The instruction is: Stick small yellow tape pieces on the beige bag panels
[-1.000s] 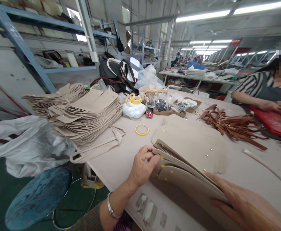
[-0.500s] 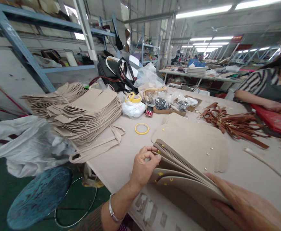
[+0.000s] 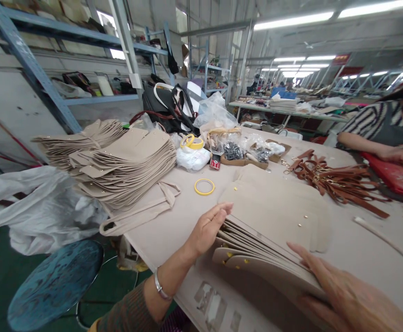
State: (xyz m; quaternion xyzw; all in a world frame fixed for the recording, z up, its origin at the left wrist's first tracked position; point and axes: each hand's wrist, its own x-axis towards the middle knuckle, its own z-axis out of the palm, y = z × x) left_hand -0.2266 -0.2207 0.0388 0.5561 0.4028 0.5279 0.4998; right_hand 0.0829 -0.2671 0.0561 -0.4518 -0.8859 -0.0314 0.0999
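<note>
A sheaf of beige leather-like panels (image 3: 263, 246) with small gold studs and yellow bits at the corners stands tilted over the table's near side. My right hand (image 3: 346, 288) grips its right side, fingers on both faces. At the upper left corner, my left hand (image 3: 210, 228) rests against the panel edges with its fingers stretched out; a silver bracelet circles that wrist. Just behind the sheaf, more of these beige panels (image 3: 273, 198) lie flat in an overlapping pile, two gold studs showing near its right side.
Tall stacks of beige panels (image 3: 132, 161) and a beige strap (image 3: 146, 214) are at left. A roll of yellow tape (image 3: 204, 186) lies mid-table. Brown straps (image 3: 332, 177) are heaped at right, near a person (image 3: 377, 124) handling something red. A blue stool (image 3: 56, 286) stands below left.
My left hand has gone from a pinch at the panel corners to stretched fingers against the edges. The upper panels have come closer together, and the sheaf's upper corner sits lower.
</note>
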